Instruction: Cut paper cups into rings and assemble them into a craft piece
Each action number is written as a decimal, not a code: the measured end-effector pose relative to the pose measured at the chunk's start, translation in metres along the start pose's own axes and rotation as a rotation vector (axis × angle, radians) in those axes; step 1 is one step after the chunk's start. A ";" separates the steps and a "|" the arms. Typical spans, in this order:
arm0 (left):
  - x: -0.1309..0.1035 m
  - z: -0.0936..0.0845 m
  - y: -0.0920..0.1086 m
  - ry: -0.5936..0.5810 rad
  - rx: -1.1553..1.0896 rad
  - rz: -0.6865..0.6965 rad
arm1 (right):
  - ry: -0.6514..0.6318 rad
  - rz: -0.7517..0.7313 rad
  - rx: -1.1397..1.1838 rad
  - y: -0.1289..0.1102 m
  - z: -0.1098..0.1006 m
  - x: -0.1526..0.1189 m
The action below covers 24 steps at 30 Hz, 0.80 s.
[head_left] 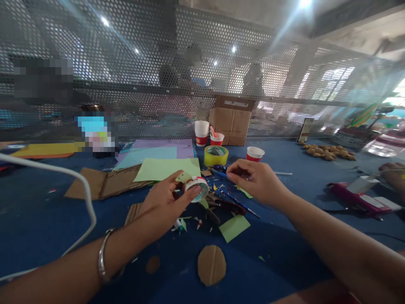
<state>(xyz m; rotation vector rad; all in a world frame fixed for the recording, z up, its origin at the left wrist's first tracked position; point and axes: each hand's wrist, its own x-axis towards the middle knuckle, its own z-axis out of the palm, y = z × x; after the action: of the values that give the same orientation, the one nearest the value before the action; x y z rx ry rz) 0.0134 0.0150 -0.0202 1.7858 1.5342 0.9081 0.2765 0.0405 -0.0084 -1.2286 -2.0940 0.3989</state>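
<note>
My left hand (169, 196) is closed around a small white and red paper cup (202, 182), its rim turned towards me. A piece of light green paper with dark dots (182, 177) sticks up at the cup's upper left, by my fingers. To the right, my right hand (256, 179) hovers over the clutter with thumb and fingertips pinched together. A blue pen (218, 171) lies right at those fingertips; whether they hold it or something smaller is unclear. Below the hands are a thin blue paintbrush (245, 205), a dark-handled cutting tool (229, 205) and paper scraps.
Yellow tape (216, 156), stacked paper cups (201, 133), a single cup (255, 153) and a cardboard box (232, 122) stand behind. Green sheets (167, 169) and folded cardboard (118, 183) lie left. A cardboard disc (211, 265) is in front; a white cable (85, 185) curves at left.
</note>
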 end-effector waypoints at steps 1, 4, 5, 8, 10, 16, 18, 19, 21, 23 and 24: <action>0.002 0.000 -0.002 -0.003 0.017 -0.005 | -0.097 0.047 -0.065 0.004 -0.004 0.002; 0.004 -0.002 -0.004 -0.020 0.071 -0.022 | -0.358 0.102 -0.237 0.010 -0.007 0.004; 0.004 -0.002 -0.004 -0.016 0.081 -0.017 | -0.404 0.103 -0.271 0.010 -0.006 0.004; 0.002 -0.003 -0.004 -0.010 0.102 0.012 | -0.451 0.093 -0.328 0.007 -0.001 0.001; 0.001 -0.003 -0.003 -0.019 0.094 0.025 | -0.460 0.083 -0.359 0.005 0.001 -0.001; 0.001 -0.001 0.000 -0.007 -0.025 0.081 | -0.487 0.072 -0.389 -0.004 0.001 -0.002; 0.000 -0.002 0.002 -0.016 -0.035 0.080 | -0.501 0.087 -0.377 -0.007 0.002 -0.002; 0.000 -0.002 0.004 -0.024 -0.034 0.070 | -0.509 0.096 -0.365 -0.008 0.003 -0.002; -0.001 -0.004 0.008 -0.045 -0.033 0.050 | -0.527 0.108 -0.326 -0.010 0.002 -0.002; -0.001 -0.006 0.010 -0.042 -0.024 0.044 | -0.526 0.109 -0.277 -0.009 0.000 -0.002; -0.001 -0.006 0.009 -0.030 -0.014 0.047 | -0.515 0.108 -0.250 -0.008 -0.002 -0.001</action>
<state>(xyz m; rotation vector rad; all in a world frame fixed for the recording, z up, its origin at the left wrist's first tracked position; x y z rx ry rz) 0.0135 0.0127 -0.0089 1.8242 1.4692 0.9082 0.2728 0.0354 -0.0032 -1.5103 -2.5792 0.5634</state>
